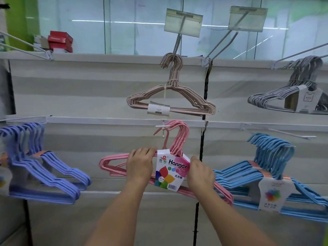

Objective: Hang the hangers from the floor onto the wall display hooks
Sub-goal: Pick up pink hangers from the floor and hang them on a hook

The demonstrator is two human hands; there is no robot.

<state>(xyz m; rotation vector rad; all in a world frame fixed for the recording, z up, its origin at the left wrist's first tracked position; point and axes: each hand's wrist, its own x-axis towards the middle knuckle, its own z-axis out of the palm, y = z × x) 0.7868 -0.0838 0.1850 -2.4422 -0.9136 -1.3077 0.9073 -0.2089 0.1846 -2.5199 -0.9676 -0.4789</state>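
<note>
Pink hanger bundle (177, 148) sits between both hands. Left hand (140, 164) grips it at 9 o'clock, right hand (200, 172) at 3, fingers curled.

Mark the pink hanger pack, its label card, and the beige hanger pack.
pink hanger pack (113, 161): head view, left shoulder bars.
label card (171, 172): head view, printed front.
beige hanger pack (191, 96): head view, right shoulder wires.

place: a shop, I'd say | slatted display wall (99, 86) with metal hooks (278, 133) | labelled hanger bundles (170, 102) hung for sale along it | clear price-tag holders (183, 23) on hook ends | stacked red boxes (60, 41) at its upper left edge
</note>
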